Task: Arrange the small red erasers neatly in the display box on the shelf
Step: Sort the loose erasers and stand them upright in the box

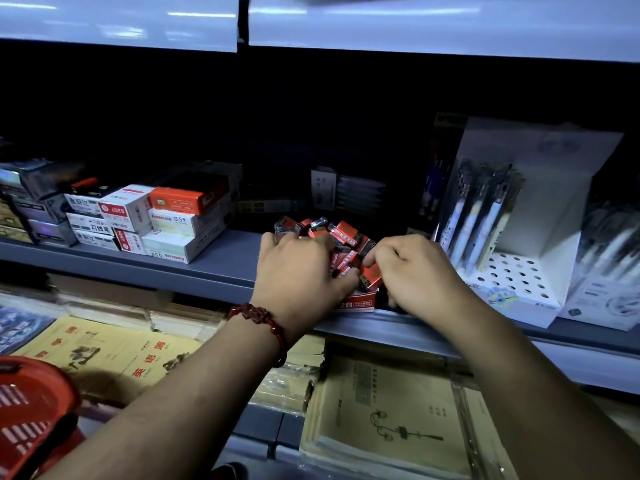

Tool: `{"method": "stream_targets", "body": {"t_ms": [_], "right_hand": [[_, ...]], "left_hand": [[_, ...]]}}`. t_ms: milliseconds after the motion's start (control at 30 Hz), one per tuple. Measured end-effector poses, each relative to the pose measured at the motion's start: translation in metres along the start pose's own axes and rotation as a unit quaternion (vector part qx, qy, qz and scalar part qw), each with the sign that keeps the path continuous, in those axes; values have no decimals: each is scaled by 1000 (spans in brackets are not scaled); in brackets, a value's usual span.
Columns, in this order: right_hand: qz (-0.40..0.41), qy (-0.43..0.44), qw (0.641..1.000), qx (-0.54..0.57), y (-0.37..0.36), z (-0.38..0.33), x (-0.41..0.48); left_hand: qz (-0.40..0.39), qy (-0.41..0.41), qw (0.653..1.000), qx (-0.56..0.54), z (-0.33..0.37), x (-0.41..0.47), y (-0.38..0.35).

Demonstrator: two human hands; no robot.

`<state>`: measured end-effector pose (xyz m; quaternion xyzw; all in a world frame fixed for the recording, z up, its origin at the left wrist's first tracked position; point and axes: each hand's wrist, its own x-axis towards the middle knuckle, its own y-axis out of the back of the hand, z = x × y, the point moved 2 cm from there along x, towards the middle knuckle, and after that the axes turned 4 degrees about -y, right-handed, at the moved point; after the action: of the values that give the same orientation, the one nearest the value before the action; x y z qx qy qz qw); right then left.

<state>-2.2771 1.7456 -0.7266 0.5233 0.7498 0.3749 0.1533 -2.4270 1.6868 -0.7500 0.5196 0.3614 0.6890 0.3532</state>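
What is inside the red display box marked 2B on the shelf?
Small red erasers, piled untidily, some standing up at the back. The left hand and the right hand cover the middle of the display box, so the lower layers and its bottom cannot be seen.

The small red erasers (341, 233), some glinting in clear wrap, lie jumbled at all angles, heaped above the rim of the red display box (358, 303) marked 2B, which sits at the front edge of the grey shelf (214, 268).
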Motion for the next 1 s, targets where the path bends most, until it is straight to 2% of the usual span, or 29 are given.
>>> {"method": "stream_targets", "body": {"t_ms": [200,300,367,433,700,1000], "right_hand": [[21,-1,997,-75,-4,-10,-3],[-36,-79,995,46,-9,-4,3],[-68,-133,975,165,-10,0,6],[-78,-151,959,226,-10,4,7],[-100,-171,935,294,-9,7,6],[-117,-189,912,345,-8,10,9]], "left_hand": [[0,6,1000,-7,-1,-1,-2],[1,12,1000,-22,-2,-2,-2],[4,12,998,-54,-2,-4,-1],[6,-5,998,-67,-1,-4,1],[-48,-4,998,-39,0,2,2],[-66,7,997,31,10,13,8]]}}
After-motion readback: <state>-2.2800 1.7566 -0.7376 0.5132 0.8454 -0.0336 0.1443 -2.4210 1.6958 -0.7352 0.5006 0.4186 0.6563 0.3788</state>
